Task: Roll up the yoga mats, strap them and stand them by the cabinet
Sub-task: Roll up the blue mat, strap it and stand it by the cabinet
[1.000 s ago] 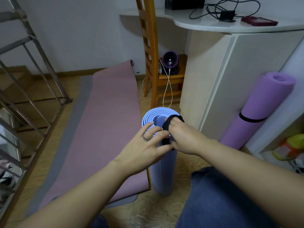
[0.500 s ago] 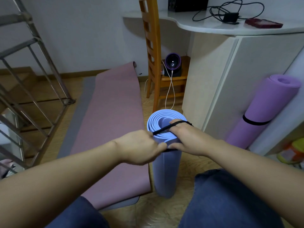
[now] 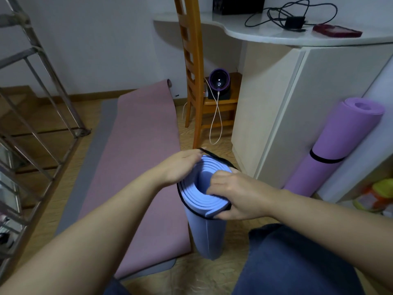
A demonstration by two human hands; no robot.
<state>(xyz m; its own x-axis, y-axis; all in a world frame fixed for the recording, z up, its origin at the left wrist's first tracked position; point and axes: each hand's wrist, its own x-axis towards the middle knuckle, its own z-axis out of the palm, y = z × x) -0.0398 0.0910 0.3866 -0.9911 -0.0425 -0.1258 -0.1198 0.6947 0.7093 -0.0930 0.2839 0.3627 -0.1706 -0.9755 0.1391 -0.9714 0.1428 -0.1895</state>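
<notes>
Blue mat [image 3: 209, 235]: standing upright on the floor, just beside the cabinet [image 3: 297, 116] corner.
Strap [image 3: 214, 156]: ringing the roll's top rim.
Left hand [image 3: 180, 167]: fingers pinching the strap at the far edge.
Right hand [image 3: 238, 194]: clamping the near rim.
Pink mat [image 3: 136, 158]: lying flat, left edge clear.
Purple mat [image 3: 338, 145]: leaning strapped against the cabinet.

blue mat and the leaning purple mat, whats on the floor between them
In the head view, only the cabinet's lower corner stands between the blue mat and purple mat; otherwise bare floor.
</notes>
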